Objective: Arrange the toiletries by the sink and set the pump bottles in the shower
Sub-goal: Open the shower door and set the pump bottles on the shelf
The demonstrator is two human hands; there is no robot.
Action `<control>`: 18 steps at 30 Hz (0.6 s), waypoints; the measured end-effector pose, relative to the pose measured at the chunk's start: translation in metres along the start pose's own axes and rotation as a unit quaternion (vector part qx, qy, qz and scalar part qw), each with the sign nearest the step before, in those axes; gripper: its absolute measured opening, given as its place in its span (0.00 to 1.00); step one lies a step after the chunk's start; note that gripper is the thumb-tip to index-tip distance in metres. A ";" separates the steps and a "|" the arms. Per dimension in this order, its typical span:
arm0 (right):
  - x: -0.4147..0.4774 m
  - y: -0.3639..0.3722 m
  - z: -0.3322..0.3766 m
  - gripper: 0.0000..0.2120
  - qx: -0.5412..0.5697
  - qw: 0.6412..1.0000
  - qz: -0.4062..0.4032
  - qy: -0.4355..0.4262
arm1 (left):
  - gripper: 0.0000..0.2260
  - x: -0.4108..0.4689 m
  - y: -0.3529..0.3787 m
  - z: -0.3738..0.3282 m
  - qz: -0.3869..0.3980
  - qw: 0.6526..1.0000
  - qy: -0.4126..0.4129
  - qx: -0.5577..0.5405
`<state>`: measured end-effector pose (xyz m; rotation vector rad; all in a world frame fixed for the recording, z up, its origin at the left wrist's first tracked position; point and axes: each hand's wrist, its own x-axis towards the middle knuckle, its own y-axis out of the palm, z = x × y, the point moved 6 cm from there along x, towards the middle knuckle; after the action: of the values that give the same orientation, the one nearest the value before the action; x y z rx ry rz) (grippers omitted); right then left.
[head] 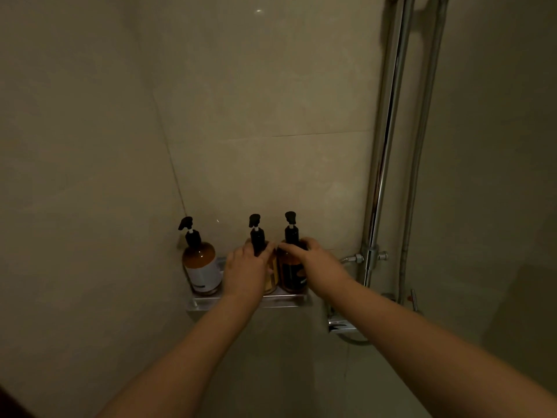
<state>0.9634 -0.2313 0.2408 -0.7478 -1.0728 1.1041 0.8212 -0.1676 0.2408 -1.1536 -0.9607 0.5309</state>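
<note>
Fingers [266, 247] of the left hand [245, 271] curl around the middle bottle [269, 276], which stands at the middle of the shelf [283, 300]. The right hand [313, 254] wraps its fingers over the shoulder of the right bottle [291, 271], at the shelf's right end. These two bottles stand just beside each other, perhaps touching. The left bottle [201, 262] stands apart at the left end, in the wall corner, untouched; its white label carries a dark band, the writing too blurred to read. Right of the shelf run the chrome riser [384, 164], a hose [417, 176] and the mixer [342, 324].
</note>
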 end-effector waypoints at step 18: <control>0.026 0.028 0.034 0.35 0.019 1.000 0.019 0.002 | 0.27 -0.004 -0.005 0.049 -0.033 0.999 -0.034 0.001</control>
<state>0.9244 -0.1986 0.2345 -0.7436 -1.0352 1.1519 0.7770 -0.1470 0.2485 -1.1033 -1.0536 0.5210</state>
